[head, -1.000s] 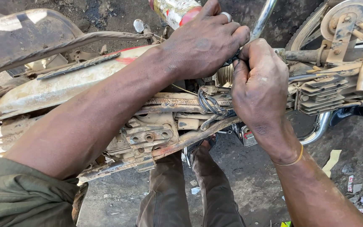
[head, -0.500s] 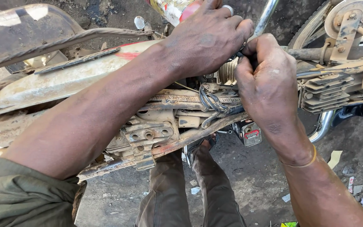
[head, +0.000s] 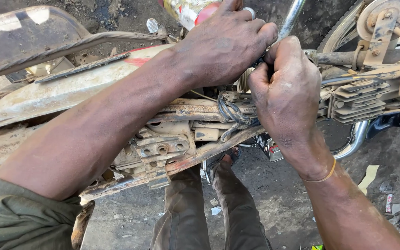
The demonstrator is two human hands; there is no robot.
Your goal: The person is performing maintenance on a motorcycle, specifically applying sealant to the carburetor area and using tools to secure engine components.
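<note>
I look down on a stripped, rusty motorcycle frame [head: 177,109] lying across the view. My left hand [head: 225,44], with a ring on one finger, reaches over the frame and is closed around something small and dark between the two hands. My right hand [head: 285,95], a thin band on its wrist, is fisted on the same dark part right beside the left. What the part is stays hidden by the fingers. A bundle of dark cables [head: 230,113] loops down just below the hands.
A finned engine part [head: 355,99] and a chrome pipe [head: 355,139] sit at the right, a wheel hub [head: 385,21] at the top right. A dusty seat or cover [head: 19,34] is at the top left. My trousered legs [head: 209,213] stand on dark, littered ground.
Both hands have shifted slightly up and right along the frame, staying clenched together on the same spot. The view has moved a little closer.
</note>
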